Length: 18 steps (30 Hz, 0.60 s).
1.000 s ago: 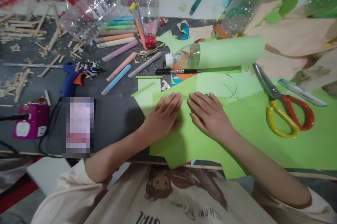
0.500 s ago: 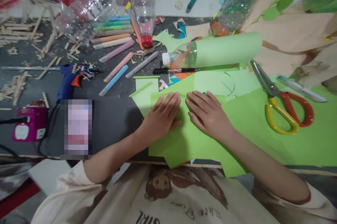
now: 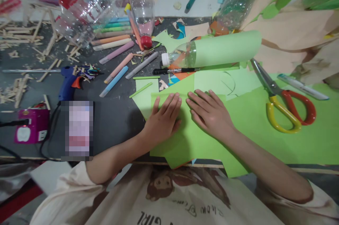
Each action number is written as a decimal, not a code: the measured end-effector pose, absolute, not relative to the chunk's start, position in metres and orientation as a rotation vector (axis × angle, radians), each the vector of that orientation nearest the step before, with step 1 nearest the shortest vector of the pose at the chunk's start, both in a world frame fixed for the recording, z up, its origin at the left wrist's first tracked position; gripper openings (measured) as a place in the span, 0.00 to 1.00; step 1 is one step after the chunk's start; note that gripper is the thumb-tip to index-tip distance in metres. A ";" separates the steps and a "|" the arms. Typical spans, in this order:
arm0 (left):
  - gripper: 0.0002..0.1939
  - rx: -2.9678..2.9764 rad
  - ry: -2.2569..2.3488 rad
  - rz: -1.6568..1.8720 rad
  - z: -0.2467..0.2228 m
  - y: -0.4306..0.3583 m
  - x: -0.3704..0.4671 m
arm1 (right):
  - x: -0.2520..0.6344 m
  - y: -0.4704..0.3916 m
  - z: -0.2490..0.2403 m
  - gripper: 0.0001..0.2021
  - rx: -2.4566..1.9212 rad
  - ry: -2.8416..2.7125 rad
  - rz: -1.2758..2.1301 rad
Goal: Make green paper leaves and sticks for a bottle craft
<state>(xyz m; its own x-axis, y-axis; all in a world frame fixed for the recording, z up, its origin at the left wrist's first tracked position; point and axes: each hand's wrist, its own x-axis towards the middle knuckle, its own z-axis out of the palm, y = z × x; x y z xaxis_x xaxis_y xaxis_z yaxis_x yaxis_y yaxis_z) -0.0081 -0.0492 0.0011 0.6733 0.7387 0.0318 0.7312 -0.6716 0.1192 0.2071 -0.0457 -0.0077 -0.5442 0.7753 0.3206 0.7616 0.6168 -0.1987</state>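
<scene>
Both hands lie flat on a sheet of bright green paper (image 3: 182,144) at the table's near edge. My left hand (image 3: 164,117) rests on its left half, fingers stretched forward to the sheet's far edge. Close beside it, my right hand (image 3: 209,110) presses down with its fingers outstretched too. Beyond the hands lies a plastic bottle (image 3: 182,55) with a white cap, its body wrapped in pale green paper (image 3: 227,49). A black pen (image 3: 176,71) lies in front of the bottle. To the right are scissors (image 3: 277,92) with one yellow and one red handle.
Several markers (image 3: 114,81), a blue glue gun (image 3: 67,82), a purple power box (image 3: 31,125) and a blurred-out phone (image 3: 79,129) occupy the left. Wooden sticks (image 3: 21,31) and clear bottles (image 3: 143,2) are farther back. A capped pen (image 3: 303,86) lies beyond the scissors.
The left hand's fingers have spread a little. Otherwise both hands stay flat on the green paper, and the view has shifted very slightly.
</scene>
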 end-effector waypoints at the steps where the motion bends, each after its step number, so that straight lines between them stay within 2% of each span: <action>1: 0.28 2.796 1.227 0.124 0.001 -0.049 -0.008 | 0.207 -0.046 -0.008 0.17 -1.228 -2.464 0.035; 10: 0.29 2.751 1.240 0.094 0.003 -0.049 -0.007 | 0.205 -0.046 -0.006 0.16 -1.229 -2.489 0.003; 18: 0.28 2.796 1.251 0.109 0.003 -0.048 -0.008 | 0.199 -0.043 -0.004 0.11 -1.142 -2.409 -0.103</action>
